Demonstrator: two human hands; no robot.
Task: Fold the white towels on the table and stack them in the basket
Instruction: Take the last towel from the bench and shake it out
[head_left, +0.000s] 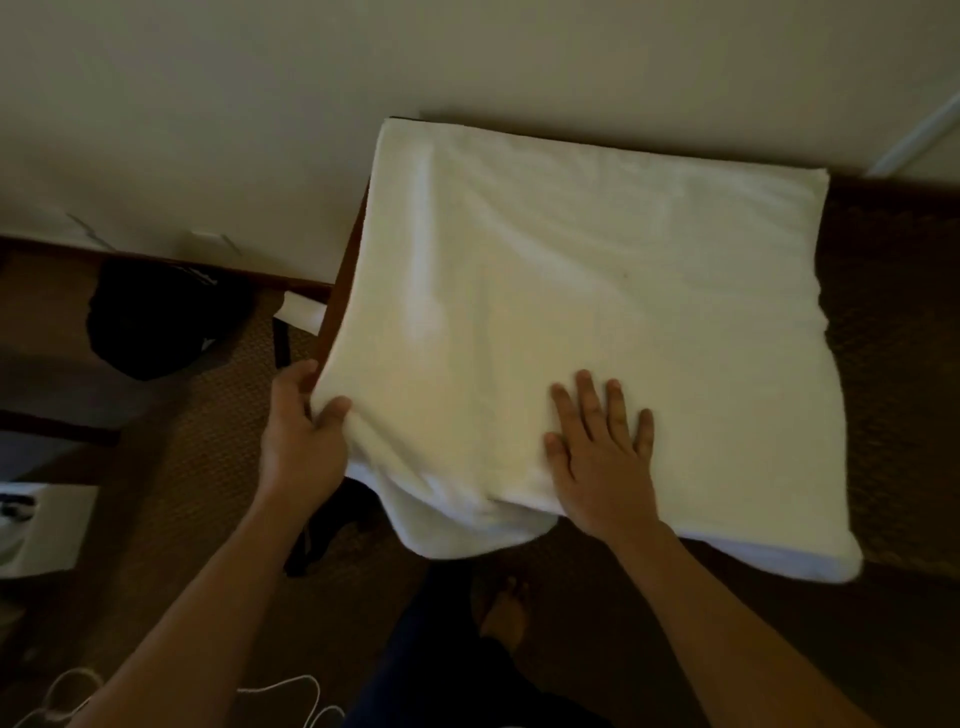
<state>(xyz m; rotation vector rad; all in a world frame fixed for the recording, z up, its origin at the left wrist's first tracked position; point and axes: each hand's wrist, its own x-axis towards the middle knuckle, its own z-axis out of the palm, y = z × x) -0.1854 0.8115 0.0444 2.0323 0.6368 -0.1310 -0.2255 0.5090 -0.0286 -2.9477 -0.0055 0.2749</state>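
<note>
While right hand (602, 457) presses, left hand (304, 421) pinches towel (571, 291) edge.

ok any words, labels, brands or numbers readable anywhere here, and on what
None can be read.
White towel: plain, no tag or print showing.
Black bag on the floor at left: pale marks near its top, too blurred to read.
White box at the left edge: dark marks on it, too small and blurred to read.

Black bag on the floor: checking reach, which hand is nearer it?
Left. The left hand grips the towel corner beside the black bag; the right hand presses mid-towel.
</note>
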